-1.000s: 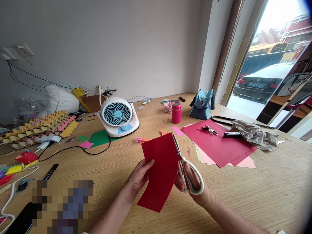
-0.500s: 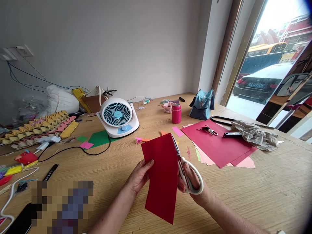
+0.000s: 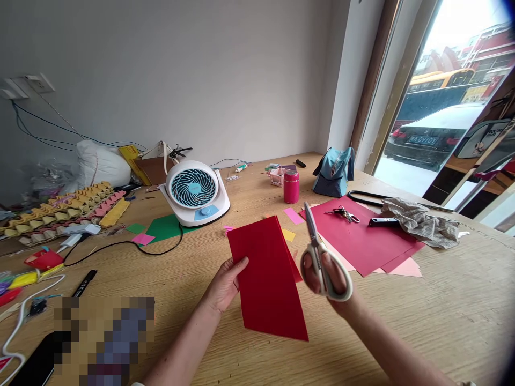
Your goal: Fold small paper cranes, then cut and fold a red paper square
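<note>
My left hand (image 3: 226, 284) grips the left edge of a red paper sheet (image 3: 269, 279), thumb on its front face. A second red layer shows behind the sheet along its upper right edge. In my right hand (image 3: 328, 271) are white-handled scissors (image 3: 316, 246), fingers through the loops. The blades are closed together and point up, to the right of the red paper and apart from it. Both hands are above the wooden table (image 3: 193, 343).
A white fan (image 3: 195, 187) stands behind the paper, a pink jar (image 3: 291, 187) right of it. Larger red sheets (image 3: 358, 241) lie at right with keys (image 3: 343, 214) and crumpled paper (image 3: 422, 220). A blue bag (image 3: 333, 171) sits near the window. Egg cartons (image 3: 60, 209) are at left.
The scissors have moved right, off the paper's right edge, and their blades now stand clear of it. The red paper has shifted slightly left and tilted, showing a second layer.
</note>
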Demonstrator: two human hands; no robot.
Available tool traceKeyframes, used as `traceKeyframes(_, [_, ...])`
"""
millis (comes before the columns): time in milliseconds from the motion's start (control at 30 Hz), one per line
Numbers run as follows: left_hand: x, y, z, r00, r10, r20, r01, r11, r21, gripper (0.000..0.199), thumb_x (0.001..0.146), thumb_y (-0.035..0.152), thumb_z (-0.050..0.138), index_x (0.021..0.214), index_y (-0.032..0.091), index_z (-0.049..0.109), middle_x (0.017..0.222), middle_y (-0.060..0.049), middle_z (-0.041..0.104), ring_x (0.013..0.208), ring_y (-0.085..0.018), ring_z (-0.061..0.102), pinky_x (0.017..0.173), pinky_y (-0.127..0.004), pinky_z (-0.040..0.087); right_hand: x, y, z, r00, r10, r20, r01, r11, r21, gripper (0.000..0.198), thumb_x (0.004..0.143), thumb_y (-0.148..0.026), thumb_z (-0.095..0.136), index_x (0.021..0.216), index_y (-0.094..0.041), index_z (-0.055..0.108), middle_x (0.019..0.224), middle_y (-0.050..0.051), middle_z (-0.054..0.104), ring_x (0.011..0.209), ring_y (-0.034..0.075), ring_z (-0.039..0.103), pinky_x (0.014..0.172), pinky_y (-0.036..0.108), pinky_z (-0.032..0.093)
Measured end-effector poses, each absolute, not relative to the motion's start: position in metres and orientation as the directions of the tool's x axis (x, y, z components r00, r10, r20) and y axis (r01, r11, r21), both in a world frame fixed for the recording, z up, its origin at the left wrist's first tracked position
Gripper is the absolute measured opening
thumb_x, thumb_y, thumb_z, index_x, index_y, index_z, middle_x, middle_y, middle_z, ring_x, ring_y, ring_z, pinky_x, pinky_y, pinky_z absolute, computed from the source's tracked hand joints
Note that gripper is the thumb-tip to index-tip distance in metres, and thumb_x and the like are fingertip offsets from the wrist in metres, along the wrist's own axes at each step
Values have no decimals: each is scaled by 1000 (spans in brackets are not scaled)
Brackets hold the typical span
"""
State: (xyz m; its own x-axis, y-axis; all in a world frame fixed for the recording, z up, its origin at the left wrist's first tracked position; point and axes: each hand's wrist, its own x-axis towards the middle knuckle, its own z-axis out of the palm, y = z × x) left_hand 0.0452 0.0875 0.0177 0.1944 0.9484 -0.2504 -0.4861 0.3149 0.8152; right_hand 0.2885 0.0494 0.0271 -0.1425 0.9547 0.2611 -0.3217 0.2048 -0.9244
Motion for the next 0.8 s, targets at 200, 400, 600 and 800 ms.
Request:
traceKeyframes(200, [34,91,38,28,981,-194,-499,182,847,39,64,26,90,99,16,76,106,-8,79,108,-26,71,93,-34,56,378,93,18,252,915,316,769,9,-639,38,84,-58,56,81,-21,59,63,3,58,57,18,51,56,30,33])
traceKeyframes(400, [28,83,59,57,992,-116,-485,129,865,49,69,29,87,114,17,73,112,-10,77,108,-28,71,87,-34,58,445,112,-18,399,899,179,916,-383,-120,46,86,-58,49,93,-18,71,95,17,72,92,35,65,81,50,42])
traceKeyframes(600, [30,79,66,56,996,-74,-507,92,857,43,69,28,87,109,17,75,110,-9,78,107,-26,71,87,-31,57,441,108,-12,466,873,144,883,-451,-126,41,84,-50,54,89,-15,76,109,25,69,103,43,64,81,54,47])
traceKeyframes(800, [38,75,57,101,979,-176,-376,202,904,39,75,37,82,107,16,74,85,-7,79,69,-22,72,68,-32,57,342,79,18,-182,976,123,329,178,-927,50,96,-56,44,120,-19,66,117,15,71,107,28,67,95,44,51])
